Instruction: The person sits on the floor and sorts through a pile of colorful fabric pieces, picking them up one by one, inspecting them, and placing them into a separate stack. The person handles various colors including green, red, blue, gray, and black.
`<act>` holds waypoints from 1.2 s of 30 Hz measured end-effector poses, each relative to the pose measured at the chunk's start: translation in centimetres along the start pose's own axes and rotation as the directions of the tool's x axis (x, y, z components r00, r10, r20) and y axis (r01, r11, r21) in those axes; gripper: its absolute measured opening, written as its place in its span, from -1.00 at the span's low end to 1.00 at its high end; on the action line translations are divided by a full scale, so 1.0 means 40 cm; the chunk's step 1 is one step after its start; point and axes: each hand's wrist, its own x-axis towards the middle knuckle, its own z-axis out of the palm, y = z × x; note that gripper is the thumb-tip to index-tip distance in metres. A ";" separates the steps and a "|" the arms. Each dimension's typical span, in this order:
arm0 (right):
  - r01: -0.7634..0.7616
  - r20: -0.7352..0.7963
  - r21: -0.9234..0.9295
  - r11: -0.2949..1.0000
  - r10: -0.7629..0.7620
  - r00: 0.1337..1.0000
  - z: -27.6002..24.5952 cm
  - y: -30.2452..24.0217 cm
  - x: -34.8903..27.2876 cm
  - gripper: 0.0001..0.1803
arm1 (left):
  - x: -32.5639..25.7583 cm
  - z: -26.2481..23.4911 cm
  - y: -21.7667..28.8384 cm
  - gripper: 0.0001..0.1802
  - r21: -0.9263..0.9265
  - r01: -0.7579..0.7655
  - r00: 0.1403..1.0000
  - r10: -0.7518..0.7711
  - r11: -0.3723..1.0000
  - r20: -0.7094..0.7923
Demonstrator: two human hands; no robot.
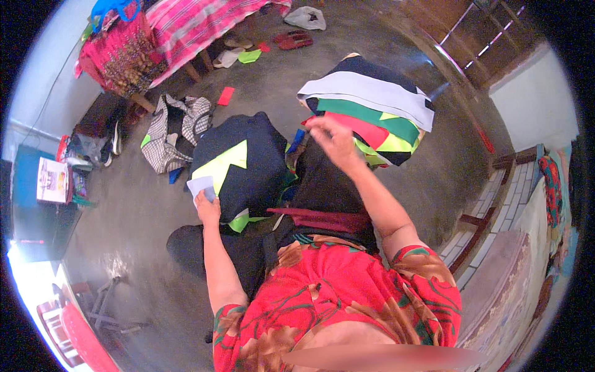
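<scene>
My left hand [209, 209] is closed on a small pale grey piece of cloth [199, 184], pinched at its lower edge. It is above a dark navy cloth heap [260, 146], where a bright yellow-green cut piece [228, 166] lies. Over my dark-covered lap my right hand [338, 146], slightly blurred, has its fingers stretched out to the left with nothing visible in them. Just beyond it, a pile of cloth pieces holds a white strip [365, 90], a green strip [396, 127] and a red piece [369, 131].
A checked grey-and-white cloth [164, 139] lies on the floor to the left, near a small red scrap [225, 96]. A bed with pink striped cloth [198, 28] stands at the far left. Red slippers [292, 40] and a white plastic bag [306, 18] are behind.
</scene>
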 end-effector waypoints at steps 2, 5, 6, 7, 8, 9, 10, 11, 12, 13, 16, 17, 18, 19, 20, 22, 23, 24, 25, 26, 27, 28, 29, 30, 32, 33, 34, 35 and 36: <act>0.119 -0.026 -0.308 0.944 -0.134 0.991 -0.045 0.005 0.073 -0.73 | -0.003 0.004 -0.007 -0.37 -0.003 0.004 1.000 -0.004 1.000 -0.016; 0.123 -0.040 -0.579 0.806 -0.179 0.983 -0.069 0.087 0.149 -0.56 | -0.007 -0.011 0.024 -0.39 -0.009 0.051 0.999 -0.051 0.999 -0.006; 0.100 -0.044 -0.659 0.746 -0.171 0.984 -0.067 0.121 0.167 -0.51 | -0.007 -0.016 0.025 -0.39 -0.007 0.061 0.998 -0.061 0.998 0.001; 0.091 -0.012 -0.719 0.689 -0.143 0.990 -0.073 0.153 0.179 -0.44 | -0.006 -0.018 0.029 -0.39 -0.008 0.069 0.998 -0.069 0.998 0.012; 0.078 0.009 -0.735 0.674 -0.106 0.994 -0.076 0.184 0.181 -0.43 | -0.004 -0.019 0.034 -0.39 -0.009 0.075 0.997 -0.075 0.997 0.023; 0.065 0.030 -0.752 0.656 -0.065 0.997 -0.078 0.219 0.178 -0.41 | -0.006 -0.026 0.044 -0.39 -0.012 0.081 0.996 -0.081 0.997 0.037; 0.053 0.049 -0.769 0.637 -0.023 0.999 -0.077 0.237 0.175 -0.40 | -0.008 -0.028 0.048 -0.39 -0.020 0.092 0.995 -0.092 0.996 0.039; 0.059 0.030 -0.770 0.635 -0.056 0.998 -0.075 0.255 0.171 -0.40 | -0.010 -0.030 0.052 -0.39 -0.027 0.102 0.994 -0.101 0.994 0.043; 0.047 0.024 -0.770 0.637 -0.045 0.999 -0.069 0.252 0.172 -0.43 | -0.011 -0.033 0.051 -0.39 -0.031 0.114 0.993 -0.113 0.993 0.044; 0.034 0.017 -0.770 0.637 -0.033 0.999 -0.065 0.248 0.170 -0.45 | -0.012 -0.035 0.051 -0.39 -0.018 0.123 0.991 -0.122 0.992 0.049; 0.041 -0.009 -0.788 0.614 -0.079 0.997 -0.054 0.258 0.171 -0.56 | -0.010 -0.036 0.056 -0.38 0.008 0.130 0.990 -0.130 0.991 0.059; 0.051 -0.018 -0.797 0.601 -0.107 0.994 -0.051 0.265 0.170 -0.60 | -0.010 -0.037 0.057 -0.38 0.010 0.126 0.990 -0.127 0.992 0.058; 0.045 -0.033 -0.794 0.607 -0.117 0.993 -0.048 0.264 0.171 -0.65 | -0.010 -0.035 0.054 -0.38 0.012 0.124 0.991 -0.125 0.992 0.055; 0.039 -0.049 -0.790 0.612 -0.127 0.991 -0.045 0.263 0.172 -0.70 | -0.010 -0.033 0.049 -0.38 0.005 0.116 0.992 -0.116 0.993 0.049; 0.034 -0.064 -0.786 0.618 -0.136 0.989 -0.043 0.261 0.172 -0.74 | -0.010 -0.031 0.044 -0.38 -0.002 0.107 0.993 -0.107 0.994 0.042; 0.041 -0.094 -0.769 0.638 -0.177 0.980 -0.043 0.279 0.174 -0.80 | -0.009 -0.026 0.038 -0.37 0.000 0.100 0.994 -0.100 0.995 0.037; 0.045 -0.109 -0.761 0.648 -0.196 0.974 -0.045 0.287 0.174 -0.82 | -0.009 -0.022 0.036 -0.37 0.008 0.104 0.994 -0.104 0.995 0.039; 0.060 -0.123 -0.760 0.647 -0.235 0.964 -0.047 0.289 0.175 -0.83 | -0.008 -0.023 0.038 -0.37 0.017 0.107 0.993 -0.107 0.994 0.039; 0.075 -0.138 -0.760 0.646 -0.273 0.952 -0.049 0.292 0.176 -0.84 | -0.007 -0.024 0.041 -0.37 0.024 0.116 0.992 -0.117 0.993 0.043; 0.090 -0.152 -0.760 0.644 -0.311 0.938 -0.053 0.295 0.177 -0.84 | -0.007 -0.025 0.044 -0.37 0.031 0.125 0.991 -0.126 0.992 0.047; 0.007 -0.226 -0.668 0.744 -0.213 0.951 -0.058 0.290 0.177 -0.84 | -0.007 -0.025 0.045 -0.37 0.038 0.134 0.989 -0.136 0.990 0.052; -0.079 -0.287 -0.561 0.824 -0.105 0.952 -0.066 0.286 0.176 -0.84 | -0.007 -0.026 0.046 -0.37 0.039 0.133 0.989 -0.135 0.990 0.053; -0.166 -0.334 -0.441 0.882 0.010 0.943 -0.074 0.282 0.175 -0.83 | -0.005 -0.027 0.047 -0.37 0.040 0.130 0.990 -0.132 0.991 0.055; -0.160 -0.408 -0.370 0.915 -0.005 0.913 -0.081 0.273 0.173 -0.83 | -0.005 -0.023 0.044 -0.37 0.040 0.128 0.990 -0.131 0.991 0.059; -0.129 -0.553 -0.224 0.966 -0.017 0.833 -0.101 0.256 0.168 -0.83 | -0.002 -0.016 0.036 -0.38 0.043 0.113 0.992 -0.115 0.993 0.057; -0.171 -0.555 -0.180 0.969 0.043 0.831 -0.111 0.229 0.158 -0.83 | -0.001 -0.012 0.029 -0.38 0.044 0.106 0.992 -0.109 0.993 0.056; -0.187 -0.539 -0.044 0.981 0.134 0.831 -0.118 0.203 0.144 -0.83 | -0.004 -0.013 0.030 -0.38 0.030 0.104 0.993 -0.105 0.994 0.051; -0.204 -0.511 0.093 0.975 0.222 0.830 -0.121 0.176 0.132 -0.83 | -0.003 -0.014 0.030 -0.38 0.016 0.101 0.994 -0.102 0.995 0.046; -0.222 -0.476 0.226 0.949 0.306 0.825 -0.121 0.154 0.112 -0.83 | -0.004 -0.015 0.033 -0.38 0.002 0.096 0.994 -0.096 0.995 0.043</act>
